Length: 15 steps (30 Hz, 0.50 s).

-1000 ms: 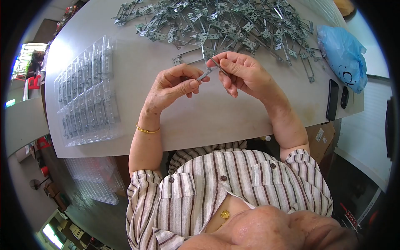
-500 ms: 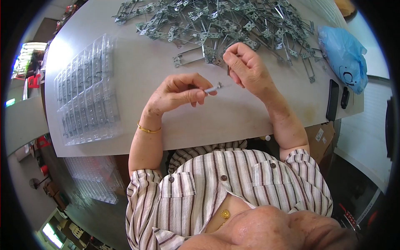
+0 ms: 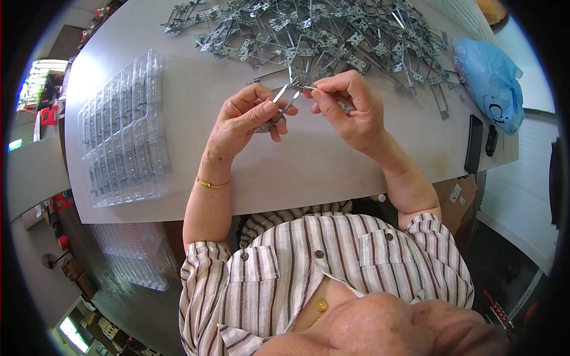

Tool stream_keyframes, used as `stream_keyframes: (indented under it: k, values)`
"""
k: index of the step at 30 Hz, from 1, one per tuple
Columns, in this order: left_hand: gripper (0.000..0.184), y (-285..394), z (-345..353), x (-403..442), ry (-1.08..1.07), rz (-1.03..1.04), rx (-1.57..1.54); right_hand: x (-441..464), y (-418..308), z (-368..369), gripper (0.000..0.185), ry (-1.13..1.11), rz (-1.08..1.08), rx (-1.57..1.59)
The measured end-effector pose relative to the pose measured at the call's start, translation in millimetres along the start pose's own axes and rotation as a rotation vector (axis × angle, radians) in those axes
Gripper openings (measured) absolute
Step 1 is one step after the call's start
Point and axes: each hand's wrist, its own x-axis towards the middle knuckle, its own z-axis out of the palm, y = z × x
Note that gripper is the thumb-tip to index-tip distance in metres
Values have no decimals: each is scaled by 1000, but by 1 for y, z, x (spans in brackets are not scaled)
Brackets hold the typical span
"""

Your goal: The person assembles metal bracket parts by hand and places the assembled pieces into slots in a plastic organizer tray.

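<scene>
My left hand (image 3: 244,117) is closed on a metal bracket (image 3: 280,96) with two long narrow arms, held tilted above the table. The bracket's lower end shows below the fingers. At its far end, my right hand (image 3: 351,110) pinches a thin metal pin (image 3: 309,88) between thumb and fingertips. The pin reaches to the bracket, but whether it sits in a hole is too small to tell. Just beyond both hands lies a large heap of similar metal brackets (image 3: 285,41).
On the left lies a clear plastic tray (image 3: 122,127) with rows of metal parts. A blue plastic bag (image 3: 488,83) sits at the right, near a black phone-like object (image 3: 473,142) and a small black item (image 3: 491,139). More clear trays (image 3: 133,255) are below the table's left edge.
My left hand has tilted, and the bracket now points away from me with its two arms showing. My right hand has come lower, its fingertips holding the pin at the bracket's end.
</scene>
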Motion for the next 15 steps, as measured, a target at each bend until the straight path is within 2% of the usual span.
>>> stream_keyframes:
  k: [3, 6, 9, 12, 15]
  values:
    - [15, 0, 1, 0, 13, -1, 29, 1, 3, 0, 14, 9, -163, -216]
    - [15, -1, 1, -1, 6, -6, 63, 0, 4, 0, 14, -23, -125, -287]
    - [15, -1, 1, -1, 6, -18, 110, -3, 4, -1, 15, -119, 72, -266]
    - [16, -2, 1, -2, 15, -26, 139, 0, -9, 3, 19, -156, 354, -26]
    - [17, -1, 2, -3, 22, -17, 135, 0, -12, 3, 21, -112, 446, 148]
